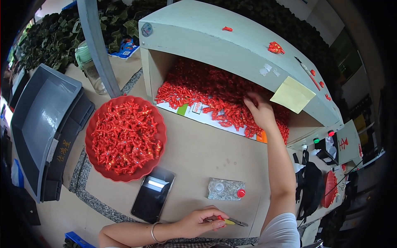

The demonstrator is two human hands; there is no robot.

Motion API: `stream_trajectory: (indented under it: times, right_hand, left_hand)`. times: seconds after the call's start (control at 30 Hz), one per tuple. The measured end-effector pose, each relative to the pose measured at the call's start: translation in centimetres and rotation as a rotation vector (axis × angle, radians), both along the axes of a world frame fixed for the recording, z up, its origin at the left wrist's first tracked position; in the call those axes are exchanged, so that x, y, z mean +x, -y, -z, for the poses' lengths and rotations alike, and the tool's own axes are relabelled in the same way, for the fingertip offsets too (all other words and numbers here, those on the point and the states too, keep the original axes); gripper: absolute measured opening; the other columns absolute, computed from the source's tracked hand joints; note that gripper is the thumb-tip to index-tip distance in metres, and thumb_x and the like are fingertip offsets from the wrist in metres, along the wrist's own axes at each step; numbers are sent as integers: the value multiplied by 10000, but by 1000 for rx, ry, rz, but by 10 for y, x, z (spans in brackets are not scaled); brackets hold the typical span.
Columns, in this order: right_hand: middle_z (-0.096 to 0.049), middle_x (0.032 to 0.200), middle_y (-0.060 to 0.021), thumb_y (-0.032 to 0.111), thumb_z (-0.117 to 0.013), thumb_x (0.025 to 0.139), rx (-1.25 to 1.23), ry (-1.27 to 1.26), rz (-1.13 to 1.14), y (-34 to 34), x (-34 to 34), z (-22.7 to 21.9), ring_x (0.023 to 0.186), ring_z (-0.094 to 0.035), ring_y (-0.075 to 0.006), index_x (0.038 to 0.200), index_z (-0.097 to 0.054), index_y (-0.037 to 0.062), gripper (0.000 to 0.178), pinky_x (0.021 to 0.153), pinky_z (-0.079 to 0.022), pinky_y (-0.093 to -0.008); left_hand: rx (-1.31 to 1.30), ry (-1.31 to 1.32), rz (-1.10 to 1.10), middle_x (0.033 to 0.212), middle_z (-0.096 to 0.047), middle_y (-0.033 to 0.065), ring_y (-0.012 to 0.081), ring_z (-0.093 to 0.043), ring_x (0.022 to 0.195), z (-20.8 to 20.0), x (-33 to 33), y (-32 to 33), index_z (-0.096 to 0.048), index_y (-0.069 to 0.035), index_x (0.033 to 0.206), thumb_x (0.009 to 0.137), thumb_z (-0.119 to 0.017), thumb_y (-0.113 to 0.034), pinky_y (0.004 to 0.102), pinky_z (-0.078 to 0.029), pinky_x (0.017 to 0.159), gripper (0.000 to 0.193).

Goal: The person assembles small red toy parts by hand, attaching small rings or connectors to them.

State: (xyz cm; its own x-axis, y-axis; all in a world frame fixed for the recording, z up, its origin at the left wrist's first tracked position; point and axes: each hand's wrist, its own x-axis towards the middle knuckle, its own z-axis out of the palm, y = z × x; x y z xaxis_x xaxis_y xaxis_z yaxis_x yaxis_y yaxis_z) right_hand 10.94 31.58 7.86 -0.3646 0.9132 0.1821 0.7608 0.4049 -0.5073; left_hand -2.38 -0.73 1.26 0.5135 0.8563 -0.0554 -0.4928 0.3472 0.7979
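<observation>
My left hand (202, 221) is closed around small pliers (237, 222) at the near edge of the table. Their metal jaws point right, and a bit of yellow and red shows at the fingers. Inside the pale green box-like shelf, my right hand (260, 110) reaches into a heap of small glossy red plastic pieces (206, 91). Its thumb and forefinger look apart; the other fingers are partly hidden, and I make out no piece held. A scalloped red bowl (89, 142) on the left is full of similar red pieces with gold marks.
A phone (153, 194) lies by the bowl. Right of it sits a grey stone-patterned block (225, 189) with a red cap. Grey plastic bins (45, 120) stand far left, beyond a metal post (97, 45). A yellow note (292, 94) hangs on the shelf (194, 35).
</observation>
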Motion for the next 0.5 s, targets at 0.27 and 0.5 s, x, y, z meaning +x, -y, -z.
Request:
stream_trajectory:
  times: [0.27,0.5]
  right_hand:
    - [-547,821,-140,110,-628,787,43,-19,-51,36,43,49,742,-594,-269,915,-581,12,168,652,-477,-353]
    - [-563,842,-124,63,-583,808,251,-139,-118,43,11,19,739,-584,-292,884,-586,15,90,643,-477,-343]
  left_hand:
    - [3,-5,21,978,-513,47,96,-558,840,2,4,-1,-520,-22,1146,916,-503,-142,220,-466,758,260]
    - [-52,-55,47,1028,-554,71,119,-551,949,8,4,-3,-479,-31,1209,923,-474,-94,253,-480,789,293]
